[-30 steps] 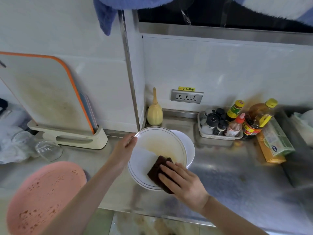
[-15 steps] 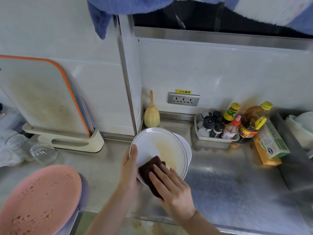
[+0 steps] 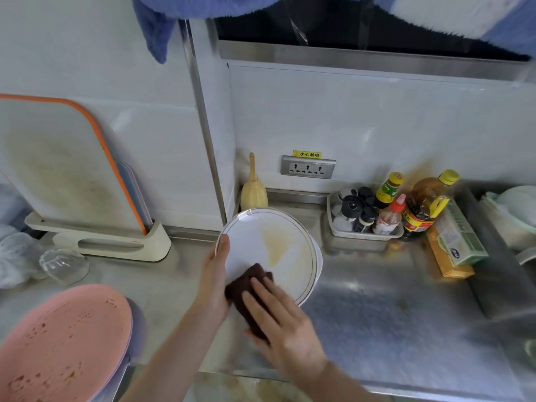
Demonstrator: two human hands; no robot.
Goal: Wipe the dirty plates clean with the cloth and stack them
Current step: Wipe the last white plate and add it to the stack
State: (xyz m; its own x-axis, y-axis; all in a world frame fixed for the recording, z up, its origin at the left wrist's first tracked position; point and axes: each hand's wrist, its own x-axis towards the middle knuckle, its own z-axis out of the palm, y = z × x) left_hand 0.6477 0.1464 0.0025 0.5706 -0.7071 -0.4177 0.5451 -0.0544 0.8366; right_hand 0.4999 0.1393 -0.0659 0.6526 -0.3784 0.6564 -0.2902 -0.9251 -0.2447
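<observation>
A white plate (image 3: 275,242) with a gold rim line and a yellowish-brown smear is tilted up over the steel counter. My left hand (image 3: 216,280) grips its left rim, thumb on the face. My right hand (image 3: 278,320) presses a dark brown cloth (image 3: 246,288) flat against the plate's lower left part with straight fingers. A second white plate (image 3: 318,261) shows just behind the first at its right edge. A pink plate (image 3: 63,343) spotted with brown bits lies at the lower left on top of another plate.
A cutting board (image 3: 63,169) stands in a holder at the left, with a glass bowl (image 3: 65,265) in front. A tray of bottles (image 3: 368,219), an oil bottle (image 3: 426,204) and boxes (image 3: 455,242) line the back right. A yellow brush (image 3: 253,192) stands in the corner.
My left hand has slid from the plate's top-left rim down to its left side and tilted the plate up. The cloth has wiped leftwards, leaving the plate's left part cleaner.
</observation>
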